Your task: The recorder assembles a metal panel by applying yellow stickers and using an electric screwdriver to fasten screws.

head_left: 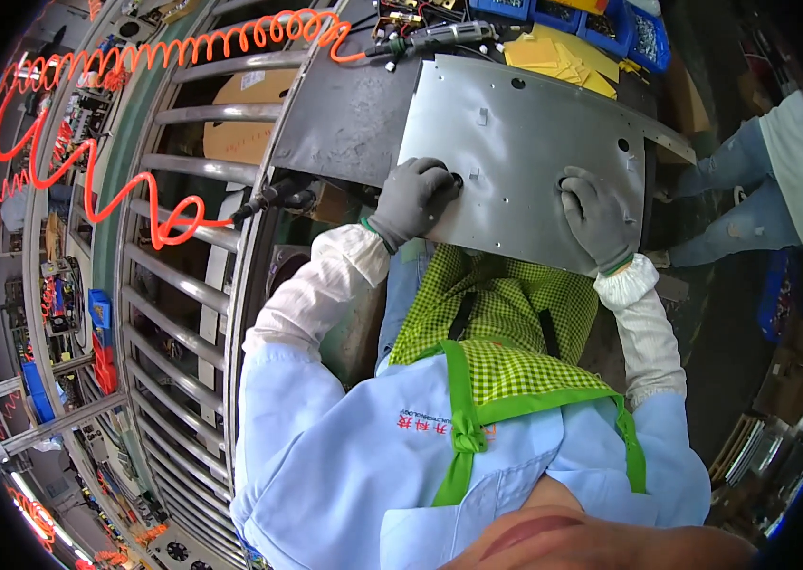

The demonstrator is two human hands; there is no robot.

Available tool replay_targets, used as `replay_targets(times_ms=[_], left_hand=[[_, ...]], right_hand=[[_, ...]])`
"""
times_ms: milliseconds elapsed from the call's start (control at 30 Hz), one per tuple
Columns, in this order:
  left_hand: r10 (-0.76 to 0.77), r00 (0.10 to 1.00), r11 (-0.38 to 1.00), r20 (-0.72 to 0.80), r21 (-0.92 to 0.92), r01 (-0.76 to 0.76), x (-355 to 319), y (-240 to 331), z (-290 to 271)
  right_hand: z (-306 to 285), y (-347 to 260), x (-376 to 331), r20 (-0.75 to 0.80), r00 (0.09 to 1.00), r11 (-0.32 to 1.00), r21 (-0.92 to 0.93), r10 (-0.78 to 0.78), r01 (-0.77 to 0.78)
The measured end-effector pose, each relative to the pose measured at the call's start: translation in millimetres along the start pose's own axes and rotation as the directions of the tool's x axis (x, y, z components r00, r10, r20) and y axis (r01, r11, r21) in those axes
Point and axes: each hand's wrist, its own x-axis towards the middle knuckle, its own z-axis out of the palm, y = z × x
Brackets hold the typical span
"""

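A grey sheet-metal panel [539, 128] lies before me, partly over the dark bench top and reaching toward my lap. Small raised tabs and several holes dot its surface. My left hand [413, 201], in a grey glove, rests on the panel's near left part with its fingers curled in at a dark round hole. Toward the near right, my right hand [599, 220], gloved the same way, has its fingertips bunched against the panel beside another hole. Both hands are closed; whatever is between the fingertips is hidden.
A powered screwdriver [439, 38] lies behind the panel, on an orange coiled hose [221, 46]. Yellow sheets [563, 62] and blue bins [644, 38] of small parts stand at the back. A metal roller conveyor [188, 285] runs along my left. Another person [744, 180] stands at right.
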Motion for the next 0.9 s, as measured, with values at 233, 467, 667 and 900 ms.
replay_targets(times_ms=[233,467,667,900], left_hand=[[-0.031,0.994,0.999,0.103,0.042,0.027,13,7,-7],[-0.258,0.908,0.966,0.33,0.061,0.252,44,1,-17],[-0.237,0.755,0.965,0.612,0.055,0.258,67,-12,-23],[0.056,0.845,0.998,0.533,-0.007,-0.061,53,-19,-28]], right_hand=[[-2,0,0,-0.01,1.0,1.0,-0.004,0.003,-0.003],[4,4,1,-0.038,0.999,1.0,-0.024,-0.006,0.005],[7,6,1,-0.05,0.999,0.999,-0.036,0.005,-0.007],[7,7,3,-0.067,0.998,1.0,-0.015,0.004,-0.005]])
